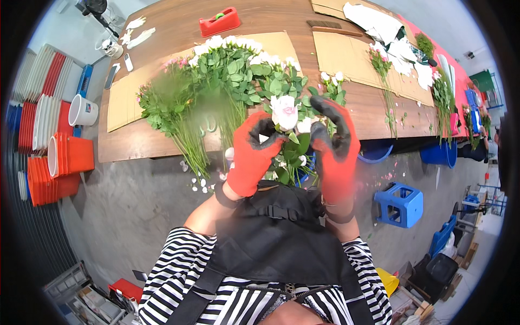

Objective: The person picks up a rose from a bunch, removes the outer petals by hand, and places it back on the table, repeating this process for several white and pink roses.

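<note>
My left hand [255, 152], in a red glove with dark palm and fingers, grips a pale pink-white rose [284, 113] just beneath its bloom. To the right of the flower is my right hand [336, 138], gloved the same way, its fingers curved and apart with nothing visible between them. Green leaves [296, 148] show below the bloom, between my wrists. Beyond my hands, white roses [227, 42] with leafy stems lie in a row on the table. A bunch of pink flowers [174, 103] lies to their left, its stems over the table's near edge.
Cardboard [126, 101] covers parts of the wooden table [162, 28]. A red tape dispenser [219, 22] and a brush [335, 28] lie farther back. Blue tubs [440, 154] stand by the table; a blue stool [400, 205] is at right. Orange bins [73, 156] are stacked at left.
</note>
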Tool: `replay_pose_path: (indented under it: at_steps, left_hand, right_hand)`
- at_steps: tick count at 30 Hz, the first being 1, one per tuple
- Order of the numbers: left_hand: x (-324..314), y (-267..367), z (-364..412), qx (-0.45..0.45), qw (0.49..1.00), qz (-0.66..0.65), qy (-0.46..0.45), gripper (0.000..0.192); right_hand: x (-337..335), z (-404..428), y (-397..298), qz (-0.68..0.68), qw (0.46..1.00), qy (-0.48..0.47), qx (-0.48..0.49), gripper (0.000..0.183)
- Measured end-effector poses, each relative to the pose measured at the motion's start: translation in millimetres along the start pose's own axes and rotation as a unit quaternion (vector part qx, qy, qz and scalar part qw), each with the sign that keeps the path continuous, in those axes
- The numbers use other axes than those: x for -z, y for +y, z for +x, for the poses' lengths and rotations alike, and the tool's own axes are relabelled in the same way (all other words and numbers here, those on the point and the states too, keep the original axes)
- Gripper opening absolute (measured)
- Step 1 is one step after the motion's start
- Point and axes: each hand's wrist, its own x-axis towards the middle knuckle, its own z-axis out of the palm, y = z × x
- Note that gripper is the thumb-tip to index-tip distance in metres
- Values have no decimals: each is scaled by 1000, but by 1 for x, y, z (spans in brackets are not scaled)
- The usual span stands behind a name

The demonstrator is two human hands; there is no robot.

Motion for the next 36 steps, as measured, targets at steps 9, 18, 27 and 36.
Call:
replay_pose_path:
  at_steps: [9, 18, 27, 36]
  left_hand:
    - [-1, 3, 0, 48, 998, -37, -15, 32]
    - [0, -8, 6, 137, 958, -243, -67, 36]
    - [5, -23, 6, 127, 933, -319, -102, 34]
    - [-6, 6, 14, 12, 998, -48, 50, 32]
  right_hand:
    - [-15, -9, 5, -97, 991, 21, 89, 37]
    - [-11, -19, 35, 183, 980, 64, -37, 30]
    - [-11, -25, 36, 402, 872, 229, -158, 45]
    - [8, -6, -10, 48, 995, -12, -85, 43]
